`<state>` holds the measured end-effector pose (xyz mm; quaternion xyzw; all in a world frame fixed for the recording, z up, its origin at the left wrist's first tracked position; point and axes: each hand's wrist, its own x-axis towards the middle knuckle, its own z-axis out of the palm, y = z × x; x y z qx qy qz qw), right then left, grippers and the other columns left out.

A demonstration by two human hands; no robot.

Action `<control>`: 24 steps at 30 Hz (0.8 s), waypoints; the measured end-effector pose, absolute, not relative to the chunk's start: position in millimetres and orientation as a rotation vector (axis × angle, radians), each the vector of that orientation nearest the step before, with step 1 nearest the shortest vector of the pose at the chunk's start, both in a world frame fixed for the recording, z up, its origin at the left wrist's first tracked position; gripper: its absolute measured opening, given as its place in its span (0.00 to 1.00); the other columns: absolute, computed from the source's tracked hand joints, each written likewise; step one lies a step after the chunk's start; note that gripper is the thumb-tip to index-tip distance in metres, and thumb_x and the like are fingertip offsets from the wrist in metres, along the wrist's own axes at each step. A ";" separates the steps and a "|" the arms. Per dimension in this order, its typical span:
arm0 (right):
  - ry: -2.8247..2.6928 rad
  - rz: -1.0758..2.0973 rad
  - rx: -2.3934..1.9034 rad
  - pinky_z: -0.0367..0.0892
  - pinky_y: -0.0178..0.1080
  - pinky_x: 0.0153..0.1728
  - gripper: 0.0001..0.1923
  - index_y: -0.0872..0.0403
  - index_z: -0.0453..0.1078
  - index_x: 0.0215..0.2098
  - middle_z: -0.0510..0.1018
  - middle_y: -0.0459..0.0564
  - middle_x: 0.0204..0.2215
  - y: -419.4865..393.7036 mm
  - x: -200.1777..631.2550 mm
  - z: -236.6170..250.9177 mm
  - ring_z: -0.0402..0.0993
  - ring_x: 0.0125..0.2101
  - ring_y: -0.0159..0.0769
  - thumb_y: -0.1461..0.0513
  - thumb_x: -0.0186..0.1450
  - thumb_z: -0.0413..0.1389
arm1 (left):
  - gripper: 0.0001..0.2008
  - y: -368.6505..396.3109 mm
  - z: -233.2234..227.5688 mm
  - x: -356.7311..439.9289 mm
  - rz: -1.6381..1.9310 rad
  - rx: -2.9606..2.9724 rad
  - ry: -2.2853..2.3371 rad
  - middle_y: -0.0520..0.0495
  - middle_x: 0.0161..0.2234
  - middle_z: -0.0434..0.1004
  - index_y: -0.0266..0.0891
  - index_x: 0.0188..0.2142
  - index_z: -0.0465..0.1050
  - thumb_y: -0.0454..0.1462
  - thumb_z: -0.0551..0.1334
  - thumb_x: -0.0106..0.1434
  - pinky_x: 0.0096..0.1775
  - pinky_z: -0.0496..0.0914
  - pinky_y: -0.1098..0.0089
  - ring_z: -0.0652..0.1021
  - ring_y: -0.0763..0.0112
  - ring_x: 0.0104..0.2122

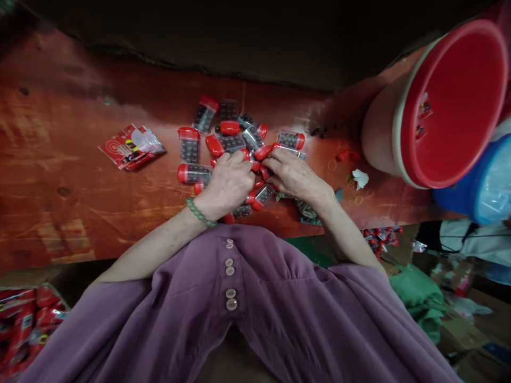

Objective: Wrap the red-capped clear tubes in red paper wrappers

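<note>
Item, my left hand (231,178): fingers curled downward over the pile, green beaded bracelet (198,214) at the wrist; what it grips, if anything, I cannot tell. Item, my right hand (295,173): just beside the left, fingers bent and partly closed against the pile; its hold is likewise hidden.

Item, red-capped clear containers (189,146), quantity many: lying under, between and around my fingers, most of them beyond my left hand and to its left, each way up; dark round beads (229,110) visible inside. Loose dark pieces (318,131) lie beyond my right hand.

Item, worktop (59,202), red-brown: near edge at my purple garment (275,287), far side bounded by a dark panel (239,42); widest open room to the left, past a stack of red printed packets (131,148). At right, rubber bands (355,200) and a white scrap (360,178).

Item, pale bucket (383,125), red inside: small printed pieces (423,106) within. Item, blue tub (455,199), behind it: clear plastic within.
</note>
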<state>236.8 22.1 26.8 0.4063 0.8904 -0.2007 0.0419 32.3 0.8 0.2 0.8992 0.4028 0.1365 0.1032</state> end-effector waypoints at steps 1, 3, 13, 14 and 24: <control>2.727 -0.611 1.226 0.67 0.46 0.45 0.14 0.58 0.72 0.48 0.73 0.59 0.43 22.8 236.8 27.0 0.67 0.43 0.47 0.67 0.65 0.52 | 0.18 1.5 0.5 35.0 0.375 2.654 1.199 0.41 0.27 0.72 0.35 0.24 0.74 0.29 0.52 0.68 0.35 0.63 0.59 0.72 0.56 0.39; 2.736 -0.612 1.196 0.67 0.46 0.45 0.14 0.58 0.72 0.48 0.73 0.59 0.42 23.7 236.5 27.4 0.67 0.42 0.46 0.67 0.65 0.52 | 0.18 2.9 1.5 40.5 0.326 2.640 1.208 0.41 0.26 0.72 0.35 0.24 0.74 0.27 0.50 0.67 0.35 0.63 0.60 0.72 0.56 0.39; 2.741 -0.572 1.196 0.65 0.47 0.47 0.14 0.59 0.70 0.48 0.74 0.59 0.44 15.9 228.7 24.2 0.67 0.43 0.46 0.69 0.68 0.47 | 0.15 4.4 1.4 55.1 0.286 2.486 1.170 0.37 0.33 0.76 0.30 0.31 0.76 0.26 0.52 0.66 0.40 0.66 0.58 0.74 0.54 0.41; 2.742 -0.573 1.196 0.65 0.48 0.47 0.14 0.59 0.70 0.48 0.74 0.60 0.44 16.7 228.9 23.4 0.67 0.43 0.47 0.68 0.68 0.47 | 0.15 3.9 -0.6 53.9 0.309 2.495 1.166 0.36 0.34 0.76 0.30 0.32 0.76 0.26 0.51 0.67 0.39 0.66 0.58 0.74 0.55 0.40; 2.823 -1.087 1.213 0.66 0.53 0.52 0.16 0.54 0.67 0.53 0.74 0.60 0.49 33.4 243.0 24.3 0.70 0.49 0.49 0.56 0.70 0.54 | 0.13 9.4 5.3 31.6 0.609 2.637 1.105 0.41 0.31 0.76 0.35 0.31 0.76 0.30 0.54 0.69 0.34 0.66 0.62 0.73 0.60 0.33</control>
